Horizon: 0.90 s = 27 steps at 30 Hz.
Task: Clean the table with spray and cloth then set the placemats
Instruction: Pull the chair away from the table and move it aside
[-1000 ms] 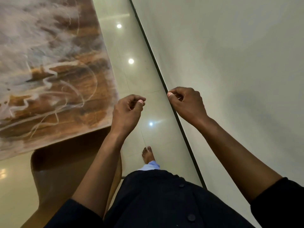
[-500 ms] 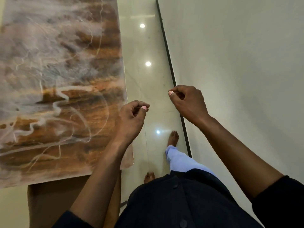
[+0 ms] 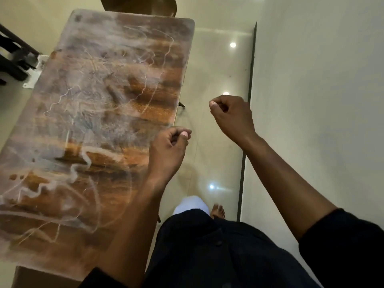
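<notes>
The table (image 3: 99,113) fills the left of the head view, a long top with a brown, orange and white marbled pattern, with nothing on it. My left hand (image 3: 169,146) hovers over the table's right edge with fingers curled shut and nothing in them. My right hand (image 3: 230,115) is raised over the floor to the right of the table, also curled shut and holding nothing. No spray, cloth or placemats are in view.
A brown chair (image 3: 143,5) stands at the table's far end, and another chair (image 3: 31,275) at the near end. A pale wall (image 3: 315,100) with a dark skirting strip (image 3: 247,129) runs along the right. Glossy floor tiles (image 3: 212,80) lie between. Dark furniture (image 3: 12,57) sits far left.
I have walked forward along the table's right side, so more of the table and its far end now show. Both hands stay curled, held in front of me.
</notes>
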Motion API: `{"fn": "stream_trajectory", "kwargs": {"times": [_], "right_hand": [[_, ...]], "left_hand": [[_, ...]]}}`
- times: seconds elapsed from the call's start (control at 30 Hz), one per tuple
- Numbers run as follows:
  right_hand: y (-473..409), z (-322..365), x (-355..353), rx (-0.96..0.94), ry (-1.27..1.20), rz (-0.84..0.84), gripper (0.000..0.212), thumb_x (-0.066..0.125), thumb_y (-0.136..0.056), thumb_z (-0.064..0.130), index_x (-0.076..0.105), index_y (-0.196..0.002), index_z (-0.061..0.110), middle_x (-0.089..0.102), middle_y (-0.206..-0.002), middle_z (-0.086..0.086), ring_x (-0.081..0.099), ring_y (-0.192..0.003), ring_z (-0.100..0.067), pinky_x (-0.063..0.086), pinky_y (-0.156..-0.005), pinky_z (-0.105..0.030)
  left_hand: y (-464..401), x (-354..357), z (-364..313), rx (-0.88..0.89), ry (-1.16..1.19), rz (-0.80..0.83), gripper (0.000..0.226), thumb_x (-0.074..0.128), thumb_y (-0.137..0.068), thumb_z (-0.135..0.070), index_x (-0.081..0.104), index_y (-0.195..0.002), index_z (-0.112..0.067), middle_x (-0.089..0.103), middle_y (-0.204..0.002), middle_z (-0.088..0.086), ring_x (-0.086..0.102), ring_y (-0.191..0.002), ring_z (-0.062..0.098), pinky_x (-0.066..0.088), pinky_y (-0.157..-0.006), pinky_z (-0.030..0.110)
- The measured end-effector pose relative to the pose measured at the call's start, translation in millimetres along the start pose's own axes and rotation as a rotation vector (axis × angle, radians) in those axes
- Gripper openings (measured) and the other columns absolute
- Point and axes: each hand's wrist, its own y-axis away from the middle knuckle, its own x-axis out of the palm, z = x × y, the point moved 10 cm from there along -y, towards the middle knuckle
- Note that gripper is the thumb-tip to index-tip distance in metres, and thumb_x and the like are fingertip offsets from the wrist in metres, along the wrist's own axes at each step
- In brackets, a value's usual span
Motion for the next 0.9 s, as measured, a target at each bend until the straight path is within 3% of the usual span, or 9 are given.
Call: {"fn": "stream_trajectory", "kwargs": {"times": [0.2, 0.37, 0.57, 0.67, 0.77, 0.83, 0.9], "right_hand": [[-115, 2, -4, -0.068, 0.013, 0.049, 0.021, 0.061, -0.098, 0.034, 0.079, -0.100, 0.023, 0.075, -0.088, 0.012, 0.068, -0.082, -0.004, 0.050, -0.074, -0.023], [-209, -9, -17, -0.032, 0.066, 0.099, 0.018, 0.063, -0.099, 0.031, 0.080, -0.102, 0.025, 0.074, -0.089, 0.016, 0.066, -0.082, 0.002, 0.049, -0.074, -0.021], [-318, -30, -23, 0.051, 0.061, 0.139, 0.017, 0.064, -0.099, 0.030, 0.080, -0.101, 0.024, 0.076, -0.088, 0.014, 0.071, -0.085, -0.004, 0.058, -0.087, -0.038], [-383, -33, -28, 0.064, 0.027, 0.125, 0.017, 0.064, -0.099, 0.029, 0.079, -0.101, 0.023, 0.077, -0.088, 0.013, 0.071, -0.085, -0.005, 0.058, -0.087, -0.037], [-452, -36, -29, 0.046, 0.033, 0.143, 0.017, 0.064, -0.099, 0.029, 0.080, -0.102, 0.023, 0.077, -0.089, 0.013, 0.072, -0.085, -0.006, 0.058, -0.088, -0.037], [-507, -40, -27, 0.020, 0.051, 0.160, 0.016, 0.064, -0.099, 0.028, 0.080, -0.101, 0.023, 0.076, -0.087, 0.013, 0.071, -0.085, -0.006, 0.058, -0.087, -0.036], [-560, -43, -27, 0.000, 0.049, 0.182, 0.015, 0.064, -0.099, 0.028, 0.079, -0.098, 0.024, 0.075, -0.085, 0.011, 0.071, -0.084, -0.008, 0.058, -0.085, -0.036]], "left_hand": [[-118, 23, -30, 0.032, 0.026, -0.030, 0.021, 0.058, -0.100, -0.029, 0.077, -0.107, -0.032, 0.081, -0.103, -0.007, 0.076, -0.096, 0.008, 0.061, -0.087, 0.032], [-224, 42, -45, -0.027, -0.006, 0.039, 0.021, 0.057, -0.108, -0.017, 0.077, -0.115, -0.022, 0.079, -0.107, -0.002, 0.075, -0.101, 0.008, 0.059, -0.087, 0.024], [-338, 63, -72, -0.043, -0.054, 0.124, 0.022, 0.057, -0.109, -0.020, 0.078, -0.116, -0.021, 0.079, -0.108, -0.005, 0.075, -0.099, 0.005, 0.061, -0.088, 0.028], [-401, 76, -93, -0.045, -0.058, 0.142, 0.020, 0.060, -0.107, -0.023, 0.078, -0.109, -0.032, 0.080, -0.104, -0.005, 0.077, -0.096, 0.010, 0.064, -0.092, 0.040], [-470, 85, -106, -0.044, -0.080, 0.120, 0.021, 0.058, -0.096, -0.048, 0.078, -0.100, -0.051, 0.081, -0.101, -0.013, 0.078, -0.095, 0.009, 0.064, -0.090, 0.049], [-517, 97, -118, -0.046, -0.076, 0.111, 0.020, 0.058, -0.100, -0.041, 0.077, -0.103, -0.046, 0.081, -0.102, -0.013, 0.077, -0.095, 0.005, 0.064, -0.091, 0.047], [-560, 107, -131, -0.047, -0.042, 0.068, 0.022, 0.058, -0.107, -0.024, 0.078, -0.114, -0.030, 0.080, -0.105, -0.008, 0.076, -0.095, 0.006, 0.063, -0.093, 0.043]]}}
